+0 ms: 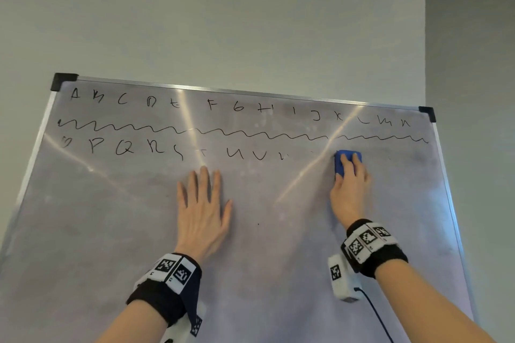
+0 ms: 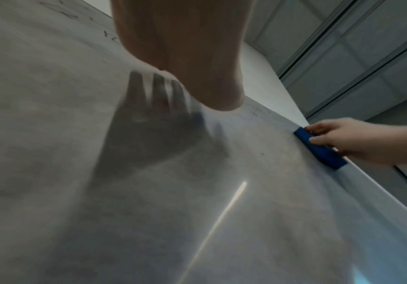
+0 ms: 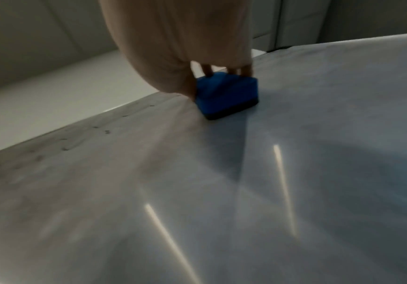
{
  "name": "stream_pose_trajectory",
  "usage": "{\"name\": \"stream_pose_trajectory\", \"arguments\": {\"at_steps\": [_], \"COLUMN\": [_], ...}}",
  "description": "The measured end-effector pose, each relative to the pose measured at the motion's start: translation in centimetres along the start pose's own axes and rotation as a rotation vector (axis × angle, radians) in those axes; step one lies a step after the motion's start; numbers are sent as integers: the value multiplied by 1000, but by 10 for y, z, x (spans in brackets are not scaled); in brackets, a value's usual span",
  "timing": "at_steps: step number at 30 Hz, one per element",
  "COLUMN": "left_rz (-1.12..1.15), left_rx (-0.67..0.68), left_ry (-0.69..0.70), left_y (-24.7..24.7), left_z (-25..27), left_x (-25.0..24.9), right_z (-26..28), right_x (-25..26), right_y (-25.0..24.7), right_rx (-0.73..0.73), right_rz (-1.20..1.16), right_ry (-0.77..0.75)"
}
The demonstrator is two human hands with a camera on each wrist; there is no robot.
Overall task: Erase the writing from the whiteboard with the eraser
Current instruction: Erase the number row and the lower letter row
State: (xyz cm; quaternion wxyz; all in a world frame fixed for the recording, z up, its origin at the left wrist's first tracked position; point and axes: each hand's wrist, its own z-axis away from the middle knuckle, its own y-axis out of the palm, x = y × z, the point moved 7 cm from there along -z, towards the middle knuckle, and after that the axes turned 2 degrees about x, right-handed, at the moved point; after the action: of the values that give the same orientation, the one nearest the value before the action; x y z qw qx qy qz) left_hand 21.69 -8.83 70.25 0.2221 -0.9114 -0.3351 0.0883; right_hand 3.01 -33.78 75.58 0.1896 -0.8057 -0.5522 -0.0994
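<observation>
Near whiteboard [image 1: 250, 231] right edge: eraser [image 1: 341, 164] gripped upright by right hand [image 1: 349, 192], remaining writing [image 1: 156, 147] leftward; left hand [image 1: 202, 217] flat, fingers spread.

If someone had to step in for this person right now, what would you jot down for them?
Left hand: flat, fingers straight, pressed against the whiteboard to steady it.
Right hand: grips the blue eraser, held against the board in the second row of writing, towards the right.
Done: the stretch of the second row to the right of the eraser looks wiped, only smudges there.
Left: the top row of letters, the wavy line under it, and the second-row letters left of the eraser, with faint traces just beside it.
</observation>
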Motion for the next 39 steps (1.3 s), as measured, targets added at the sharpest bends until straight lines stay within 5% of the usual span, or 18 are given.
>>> {"name": "stream_pose_trajectory", "arguments": {"at_steps": [3, 6, 11, 13, 16, 18, 21, 23, 28, 30, 32, 34, 39], "left_rz": [-8, 3, 8, -4, 11, 31, 31, 23, 15, 11, 13, 15, 34], "left_rx": [19, 7, -1, 10, 10, 5, -5, -1, 11, 33, 47, 57, 41], "left_ry": [10, 32, 45, 74, 78, 72, 82, 91, 114, 116, 111, 108, 107], "left_y": [3, 1, -8, -10, -10, -8, -9, -10, -14, -13, -13, -12, -11], "left_z": [1, 1, 2, 2, 1, 2, 2, 1, 1, 0, -1, -1, 0], "left_x": [14, 13, 24, 25, 25, 25, 27, 27, 27, 27, 26, 25, 28], "right_z": [13, 49, 63, 46, 18, 14, 32, 54, 55, 35, 21, 18, 46], "right_x": [68, 136, 136, 100, 53, 65, 136, 167, 152, 109, 70, 71, 186], "right_y": [16, 57, 53, 35, 17, 18, 43, 68, 53, 34, 21, 23, 69], "right_rx": [-82, 34, 145, 82, 13, -53, -111, 16, 81, 37, 27, 1, 21], "right_rz": [7, -7, -23, 9, 48, 54, 40, 1, 21, 71, 50, 41, -16], "right_ry": [-145, -386, -616, -575, -241, -102, -316, -367, -561, -422, -121, 71, -324]}}
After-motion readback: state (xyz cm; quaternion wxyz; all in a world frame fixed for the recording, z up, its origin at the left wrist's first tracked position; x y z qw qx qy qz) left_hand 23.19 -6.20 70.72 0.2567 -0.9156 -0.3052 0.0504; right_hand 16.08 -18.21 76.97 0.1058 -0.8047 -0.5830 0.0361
